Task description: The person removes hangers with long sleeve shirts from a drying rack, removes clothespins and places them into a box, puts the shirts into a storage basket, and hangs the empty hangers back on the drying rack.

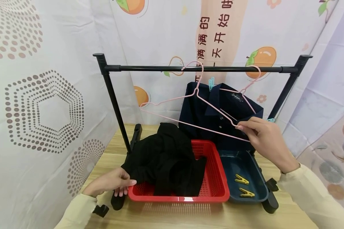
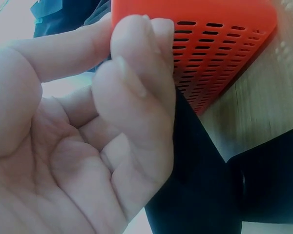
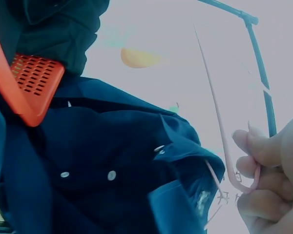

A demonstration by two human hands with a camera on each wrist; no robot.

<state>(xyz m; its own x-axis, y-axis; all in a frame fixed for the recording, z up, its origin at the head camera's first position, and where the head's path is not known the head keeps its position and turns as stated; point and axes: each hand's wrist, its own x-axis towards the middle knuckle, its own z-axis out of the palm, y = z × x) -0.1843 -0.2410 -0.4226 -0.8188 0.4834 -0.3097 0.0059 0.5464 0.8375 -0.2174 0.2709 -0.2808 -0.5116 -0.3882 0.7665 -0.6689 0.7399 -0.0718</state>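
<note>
My right hand pinches the right end of an unladen pink clothes hanger, whose hook overlaps the black rail; whether it bears on the rail I cannot tell. Behind it a navy shirt hangs on another pink hanger, with a light-blue clothespin at its collar. At the front left corner, my left hand grips the rim of a red basket, thumb above and fingers below. A crumpled black garment lies in the basket, spilling over its left side.
Right of the basket stands a dark blue tray with two yellow clothespins. The rack's black posts rise on both sides, and its feet stick forward on the wooden table. A printed curtain hangs behind.
</note>
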